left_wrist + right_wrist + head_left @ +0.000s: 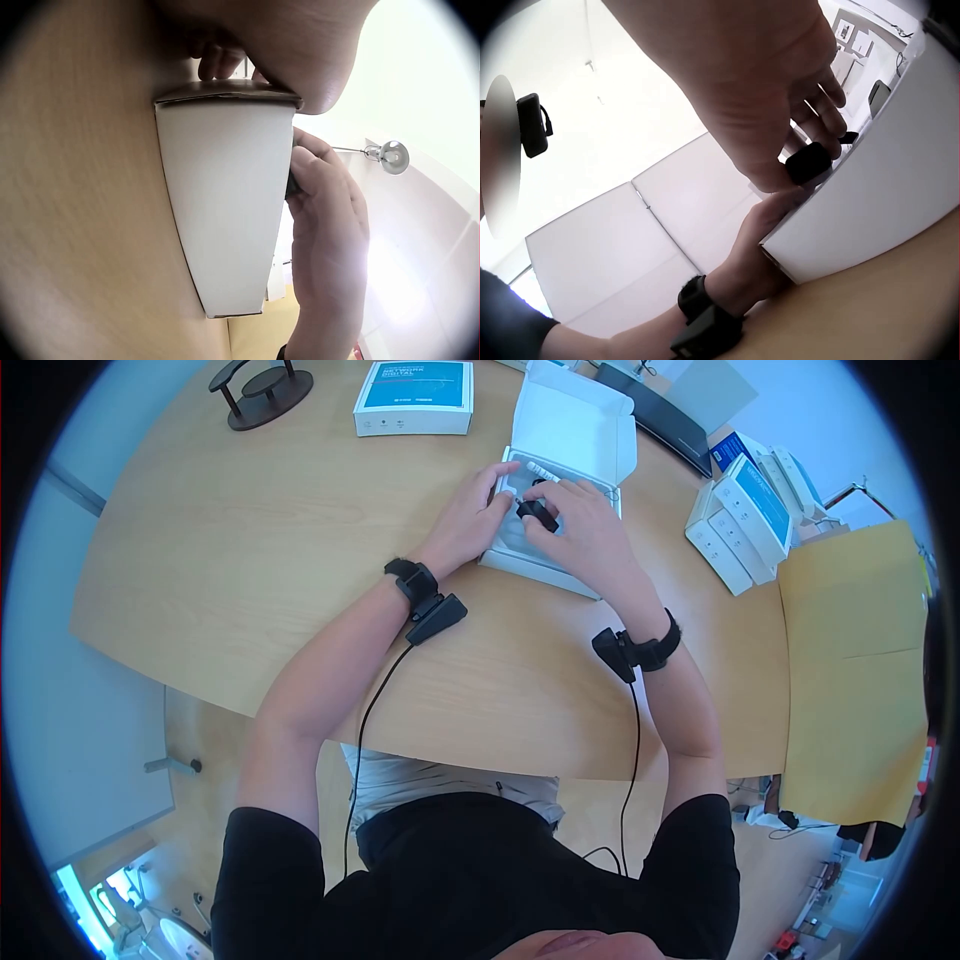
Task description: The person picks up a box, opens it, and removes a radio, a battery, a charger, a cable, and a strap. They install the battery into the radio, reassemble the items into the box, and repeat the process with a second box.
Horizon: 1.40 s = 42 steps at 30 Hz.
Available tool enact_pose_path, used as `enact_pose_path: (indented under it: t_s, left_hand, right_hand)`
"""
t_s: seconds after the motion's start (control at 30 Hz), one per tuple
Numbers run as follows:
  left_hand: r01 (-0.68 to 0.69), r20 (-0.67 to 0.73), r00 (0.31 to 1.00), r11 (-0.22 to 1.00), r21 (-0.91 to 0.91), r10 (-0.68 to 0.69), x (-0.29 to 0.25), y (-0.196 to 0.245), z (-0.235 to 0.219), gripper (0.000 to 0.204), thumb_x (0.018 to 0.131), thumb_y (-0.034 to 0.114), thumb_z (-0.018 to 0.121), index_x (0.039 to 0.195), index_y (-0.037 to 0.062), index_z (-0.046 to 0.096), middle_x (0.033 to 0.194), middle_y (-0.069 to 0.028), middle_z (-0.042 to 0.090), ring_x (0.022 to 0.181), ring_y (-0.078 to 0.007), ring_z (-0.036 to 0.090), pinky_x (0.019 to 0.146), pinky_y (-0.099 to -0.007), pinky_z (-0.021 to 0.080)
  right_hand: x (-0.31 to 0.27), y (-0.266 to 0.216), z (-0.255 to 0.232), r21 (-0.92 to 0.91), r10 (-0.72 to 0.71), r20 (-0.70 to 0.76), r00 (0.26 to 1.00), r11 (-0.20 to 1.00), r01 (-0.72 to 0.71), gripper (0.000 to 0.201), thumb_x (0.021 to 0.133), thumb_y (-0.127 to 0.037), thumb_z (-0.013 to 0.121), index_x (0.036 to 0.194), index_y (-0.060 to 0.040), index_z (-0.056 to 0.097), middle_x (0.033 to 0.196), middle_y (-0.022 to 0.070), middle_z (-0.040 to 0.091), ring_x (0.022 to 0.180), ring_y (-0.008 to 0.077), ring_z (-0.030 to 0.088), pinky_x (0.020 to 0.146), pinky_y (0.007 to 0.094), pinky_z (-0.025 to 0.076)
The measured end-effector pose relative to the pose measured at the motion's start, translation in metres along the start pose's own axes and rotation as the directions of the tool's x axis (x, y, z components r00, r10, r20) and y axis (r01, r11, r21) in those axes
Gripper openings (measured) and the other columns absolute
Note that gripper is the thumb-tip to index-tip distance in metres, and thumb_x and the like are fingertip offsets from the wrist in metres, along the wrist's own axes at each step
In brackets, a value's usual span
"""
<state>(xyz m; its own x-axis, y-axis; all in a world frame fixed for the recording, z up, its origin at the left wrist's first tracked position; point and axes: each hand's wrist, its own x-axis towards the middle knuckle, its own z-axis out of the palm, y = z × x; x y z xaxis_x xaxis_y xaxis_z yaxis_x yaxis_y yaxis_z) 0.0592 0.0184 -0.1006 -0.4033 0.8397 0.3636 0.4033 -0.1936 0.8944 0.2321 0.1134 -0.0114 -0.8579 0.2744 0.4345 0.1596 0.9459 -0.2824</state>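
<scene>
An open white box (545,565) lies on the wooden table (250,550), its lid (575,420) standing up at the back. My right hand (590,535) pinches a small black object (537,512) just over the box's inside; the right wrist view shows the black object (810,161) between thumb and fingertips. My left hand (470,520) rests on the box's left rim, its fingers lying fairly straight across the tray. A small white piece (543,470) lies inside near the back. In the left wrist view the box wall (225,202) fills the middle, with my right hand (330,225) beyond it.
A white box with a blue label (415,398) and a black stand (262,395) sit at the far side. Several white and blue boxes (745,510) are stacked on the right, beside a dark flat device (660,415). A tan sheet (850,660) covers the right end.
</scene>
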Motion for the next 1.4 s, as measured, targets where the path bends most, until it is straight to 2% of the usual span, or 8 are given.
enact_pose_path:
  t_s: [0.37,0.57,0.67,0.77,0.97,1.07,1.27,1.4]
  left_hand:
    - [0.021,-0.001,1.000,0.999,-0.034,-0.021,0.000,0.000,0.000,0.043,0.108,0.021,0.051,0.147,0.0035,0.055,0.144,-0.0222,0.058,0.136,-0.0362,0.053,0.116,-0.0431,0.041]
    - [0.036,0.006,0.999,0.999,-0.008,-0.036,-0.001,0.001,-0.001,0.045,0.108,0.021,0.051,0.149,0.0032,0.054,0.145,-0.0221,0.058,0.135,-0.0356,0.054,0.116,-0.0425,0.041]
    - [0.052,0.015,0.999,0.996,-0.069,-0.051,0.000,0.004,-0.002,0.049,0.108,0.020,0.052,0.154,0.0025,0.049,0.148,-0.0220,0.057,0.137,-0.0343,0.054,0.117,-0.0420,0.040]
    - [0.015,-0.008,1.000,0.986,-0.166,-0.016,0.004,-0.001,0.002,0.055,0.108,0.018,0.053,0.159,0.0008,0.041,0.152,-0.0226,0.054,0.140,-0.0329,0.053,0.119,-0.0417,0.040]
    - [0.039,0.003,0.999,0.982,-0.184,-0.039,0.002,0.000,0.003,0.060,0.110,0.017,0.052,0.163,-0.0023,0.031,0.158,-0.0248,0.049,0.145,-0.0329,0.050,0.122,-0.0414,0.038]
    - [0.078,0.000,0.997,0.984,-0.161,-0.079,0.003,-0.008,0.003,0.061,0.111,0.020,0.052,0.163,-0.0026,0.030,0.160,-0.0255,0.046,0.148,-0.0333,0.047,0.124,-0.0411,0.036]
    - [0.138,0.018,0.990,0.976,-0.166,-0.137,0.006,-0.007,0.000,0.062,0.113,0.027,0.052,0.163,-0.0019,0.031,0.162,-0.0241,0.044,0.154,-0.0321,0.039,0.126,-0.0402,0.032]
    - [0.216,-0.040,0.972,0.948,-0.235,-0.232,0.019,-0.004,-0.011,0.060,0.114,0.035,0.050,0.160,-0.0024,0.038,0.158,-0.0197,0.049,0.144,-0.0279,0.050,0.121,-0.0392,0.038]
  right_hand:
    - [-0.005,-0.001,0.011,-0.097,-0.065,0.043,0.997,0.993,0.069,0.032,0.093,-0.032,0.078,0.099,-0.0005,0.076,0.084,0.0106,0.069,0.090,0.0287,0.062,0.081,0.0411,0.053]
    - [-0.010,0.032,-0.017,0.305,0.309,-0.123,0.943,0.916,-0.260,0.036,0.101,-0.033,0.071,0.105,0.0025,0.075,0.096,0.0112,0.073,0.100,0.0265,0.066,0.085,0.0376,0.053]
    - [-0.019,0.066,-0.024,0.351,0.435,-0.143,0.889,0.862,-0.365,0.038,0.104,-0.033,0.067,0.110,0.0032,0.075,0.107,0.0135,0.075,0.111,0.0288,0.066,0.094,0.0398,0.053]
    - [-0.027,0.078,-0.014,0.123,0.182,-0.246,0.952,0.980,-0.156,0.038,0.108,-0.033,0.062,0.114,0.0027,0.074,0.115,0.0158,0.074,0.118,0.0337,0.064,0.104,0.0431,0.049]
    - [-0.039,0.073,-0.003,0.168,0.155,-0.036,0.987,0.975,-0.147,0.041,0.113,-0.033,0.052,0.121,0.0004,0.074,0.123,0.0150,0.074,0.126,0.0332,0.063,0.109,0.0421,0.047]
    - [-0.037,0.074,-0.017,0.532,0.371,0.011,0.929,0.784,-0.320,0.043,0.114,-0.035,0.051,0.125,-0.0002,0.074,0.123,0.0140,0.075,0.122,0.0271,0.067,0.106,0.0381,0.049]
    - [-0.038,0.124,-0.003,0.718,0.548,-0.240,0.802,0.656,-0.233,0.051,0.112,-0.039,0.057,0.137,0.0050,0.065,0.127,0.0175,0.072,0.119,0.0235,0.068,0.103,0.0359,0.052]
    - [-0.041,0.139,0.006,0.662,0.604,-0.253,0.756,0.678,-0.320,0.061,0.108,-0.044,0.062,0.142,0.0064,0.059,0.130,0.0192,0.069,0.120,0.0259,0.068,0.102,0.0374,0.053]
